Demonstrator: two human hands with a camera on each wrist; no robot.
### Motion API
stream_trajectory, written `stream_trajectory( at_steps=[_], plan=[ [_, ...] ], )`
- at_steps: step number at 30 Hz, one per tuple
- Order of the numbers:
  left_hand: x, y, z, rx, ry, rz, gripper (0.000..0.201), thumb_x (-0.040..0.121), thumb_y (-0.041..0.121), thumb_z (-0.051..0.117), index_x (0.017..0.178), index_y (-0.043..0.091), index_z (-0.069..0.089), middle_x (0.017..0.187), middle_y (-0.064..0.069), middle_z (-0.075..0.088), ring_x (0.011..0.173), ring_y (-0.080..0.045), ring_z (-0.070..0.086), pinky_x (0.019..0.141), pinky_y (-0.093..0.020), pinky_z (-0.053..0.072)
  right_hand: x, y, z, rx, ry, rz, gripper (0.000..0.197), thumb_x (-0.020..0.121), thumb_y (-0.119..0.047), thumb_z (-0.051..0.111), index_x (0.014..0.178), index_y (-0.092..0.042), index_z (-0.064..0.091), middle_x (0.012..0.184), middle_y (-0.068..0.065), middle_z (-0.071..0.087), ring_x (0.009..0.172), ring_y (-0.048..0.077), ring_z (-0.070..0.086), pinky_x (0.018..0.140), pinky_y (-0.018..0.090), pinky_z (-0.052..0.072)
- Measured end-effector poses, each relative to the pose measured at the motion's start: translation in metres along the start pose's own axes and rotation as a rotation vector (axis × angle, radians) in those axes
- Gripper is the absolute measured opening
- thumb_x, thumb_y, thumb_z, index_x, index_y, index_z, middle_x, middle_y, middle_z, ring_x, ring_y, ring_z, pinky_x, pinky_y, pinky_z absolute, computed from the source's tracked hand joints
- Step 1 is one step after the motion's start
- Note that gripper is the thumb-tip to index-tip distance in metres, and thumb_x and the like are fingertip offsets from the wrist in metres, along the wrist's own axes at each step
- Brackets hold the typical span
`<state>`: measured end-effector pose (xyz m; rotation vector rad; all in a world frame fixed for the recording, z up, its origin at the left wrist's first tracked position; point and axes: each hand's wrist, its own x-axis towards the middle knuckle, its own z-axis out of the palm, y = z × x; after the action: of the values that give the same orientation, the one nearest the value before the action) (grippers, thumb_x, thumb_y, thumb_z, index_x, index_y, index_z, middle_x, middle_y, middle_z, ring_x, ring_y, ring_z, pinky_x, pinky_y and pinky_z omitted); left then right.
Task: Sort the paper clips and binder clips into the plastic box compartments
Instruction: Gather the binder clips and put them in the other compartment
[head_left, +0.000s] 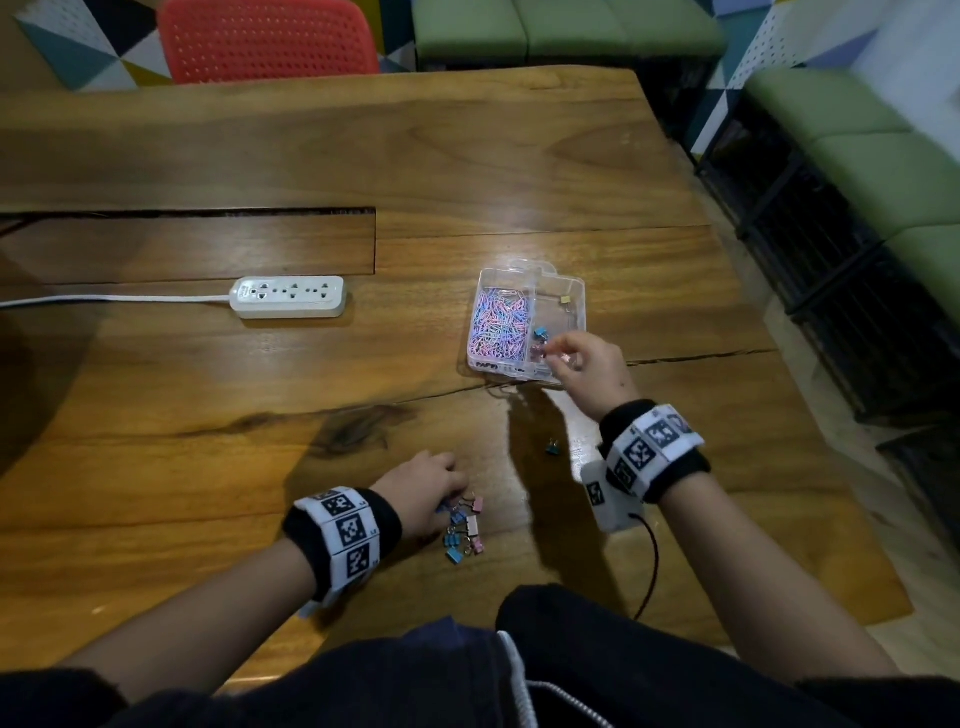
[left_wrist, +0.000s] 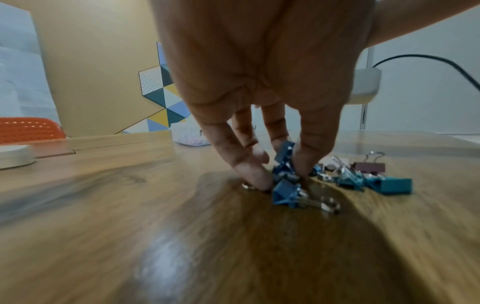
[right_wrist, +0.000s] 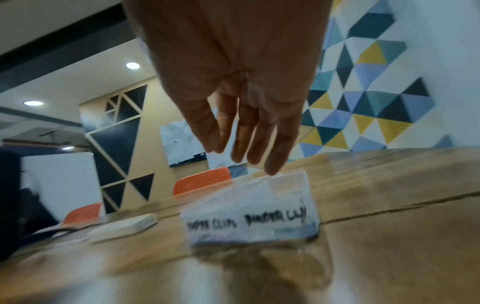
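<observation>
Pinching a blue binder clip (left_wrist: 284, 156) from the pile (head_left: 465, 525) well short of the plastic box (head_left: 524, 325), left hand (head_left: 423, 486) grips tight | right hand (right_wrist: 241, 123) — fingers loose, empty — hovers over the box's right compartment | paper clips (head_left: 500, 325) fill its left side | risk: neighbouring clips snag and drag — or one lands among the paper clips

left hand (left_wrist: 259, 86): fingers curled down, pinching | right hand (right_wrist: 233, 86): raised, fingers straight, loosely spread
</observation>
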<state>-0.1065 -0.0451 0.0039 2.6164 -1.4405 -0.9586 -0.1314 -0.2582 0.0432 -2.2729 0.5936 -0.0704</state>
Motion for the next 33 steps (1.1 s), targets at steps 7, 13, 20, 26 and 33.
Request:
stream_trajectory(
  at_steps=[7,13,20,26,33],
  plan=[
    [-0.004,-0.005,-0.001,-0.161,0.133,0.004,0.016,0.089,0.024,0.051,0.102,0.018,0.058,0.102,-0.001,0.062,0.096,-0.016,0.055,0.084,-0.027,0.047,-0.073,0.022,0.045,-0.328,-0.472,0.056,0.067,0.079,-0.034,0.065,0.136,-0.038,0.030,0.146,0.001,0.027,0.133,0.023,0.023,0.110,0.044,0.026],
    [0.003,-0.011,-0.012,-0.397,0.164,-0.137,0.014,0.088,0.019,0.056,0.101,0.018,0.062,0.097,0.001,0.065,0.088,-0.011,0.061,0.078,-0.022,0.051,-0.099,0.021,0.080,-0.540,-0.542,-0.207,0.075,0.071,-0.056,0.062,0.136,-0.043,0.025,0.149,0.002,0.019,0.133,0.028,0.021,0.110,0.047,0.024],
    [0.025,-0.002,-0.045,-0.576,0.272,-0.127,0.009,0.084,0.011,0.063,0.092,0.012,0.066,0.084,0.004,0.059,0.076,-0.008,0.057,0.061,-0.012,0.045,-0.094,0.031,0.079,-0.418,-0.454,-0.224,0.038,0.087,-0.016,0.053,0.124,-0.021,0.052,0.134,0.003,0.040,0.120,0.021,0.036,0.104,0.037,0.037],
    [0.075,0.035,-0.092,-0.774,0.493,-0.068,0.011,0.083,0.005,0.063,0.092,0.001,0.066,0.077,0.001,0.061,0.065,-0.009,0.057,0.055,-0.009,0.048,-0.082,0.044,0.067,-0.337,-0.379,-0.080,0.023,0.087,-0.016,0.052,0.107,-0.010,0.061,0.119,0.007,0.048,0.112,0.023,0.039,0.095,0.029,0.036],
    [0.119,0.048,-0.112,-0.952,0.354,-0.069,0.036,0.085,-0.005,0.053,0.120,0.002,0.053,0.119,-0.016,0.058,0.104,-0.024,0.057,0.081,-0.029,0.051,-0.077,0.044,0.065,-0.227,-0.344,0.020,0.017,0.079,-0.006,0.056,0.094,-0.005,0.063,0.096,0.004,0.042,0.092,0.021,0.046,0.077,0.021,0.037]
  ],
)
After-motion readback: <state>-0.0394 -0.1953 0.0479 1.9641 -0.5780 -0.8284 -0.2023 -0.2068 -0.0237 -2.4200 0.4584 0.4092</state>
